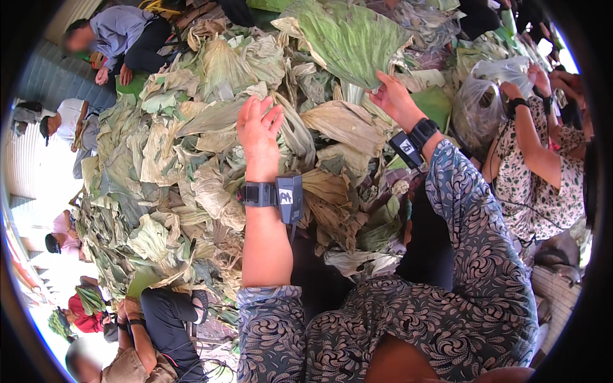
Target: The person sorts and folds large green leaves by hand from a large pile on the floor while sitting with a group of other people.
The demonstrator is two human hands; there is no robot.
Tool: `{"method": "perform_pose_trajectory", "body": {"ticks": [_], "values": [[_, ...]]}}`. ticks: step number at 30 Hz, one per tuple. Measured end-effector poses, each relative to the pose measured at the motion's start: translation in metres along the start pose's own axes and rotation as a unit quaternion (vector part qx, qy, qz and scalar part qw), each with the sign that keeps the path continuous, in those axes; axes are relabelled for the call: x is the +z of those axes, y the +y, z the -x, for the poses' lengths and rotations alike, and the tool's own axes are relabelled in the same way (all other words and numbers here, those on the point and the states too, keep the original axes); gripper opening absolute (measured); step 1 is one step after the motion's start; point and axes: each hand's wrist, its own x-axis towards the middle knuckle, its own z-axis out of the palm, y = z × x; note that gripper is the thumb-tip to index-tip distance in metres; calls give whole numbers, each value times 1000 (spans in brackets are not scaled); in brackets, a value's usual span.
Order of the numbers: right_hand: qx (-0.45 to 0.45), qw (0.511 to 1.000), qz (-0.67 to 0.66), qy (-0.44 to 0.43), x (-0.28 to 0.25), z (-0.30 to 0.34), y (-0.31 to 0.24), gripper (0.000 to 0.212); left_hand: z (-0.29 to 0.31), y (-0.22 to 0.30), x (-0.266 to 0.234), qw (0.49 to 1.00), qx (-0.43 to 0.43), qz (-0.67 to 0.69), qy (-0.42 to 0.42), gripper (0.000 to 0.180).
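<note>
A broad green lotus leaf (pixel 348 45) with a paler, browned edge lies spread at the top of the heap. My right hand (pixel 394 101) is at its lower corner, fingertips closed on the leaf's edge. My left hand (pixel 260 131) is raised over the pile with palm up and fingers apart, holding nothing. Beneath both hands spreads a heap of dried leaves (pixel 169 150), tan and dull green, many folded or crumpled. A fan-shaped tan leaf (pixel 341 126) lies between my hands. Each wrist wears a strapped black device.
On the right sits a person in a spotted top (pixel 533 172), beside a clear plastic bag (pixel 479 105). Another person in a light shirt (pixel 124 35) bends at the upper left. At lower left, a person in dark trousers (pixel 169 325) sits close to the heap with hands on a leaf.
</note>
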Motion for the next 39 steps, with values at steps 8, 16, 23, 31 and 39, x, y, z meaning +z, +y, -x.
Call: {"method": "perform_pose_trajectory", "body": {"ticks": [8,16,23,31,39], "values": [[-50,999,-12,17,-3,-32,15,27,6,8,-14,999,33,-21,21,33],[-42,671,723,-159,-14,-48,124,72,16,11,3,998,37,-44,4,28],[-47,559,823,-89,-6,-39,155,82,21,9,8,996,38,-80,-15,27],[-26,601,797,-52,-2,-56,150,41,21,12,6,995,47,-82,-33,27],[-251,852,460,24,17,-76,104,45,14,14,3,994,42,-94,-34,27]]}}
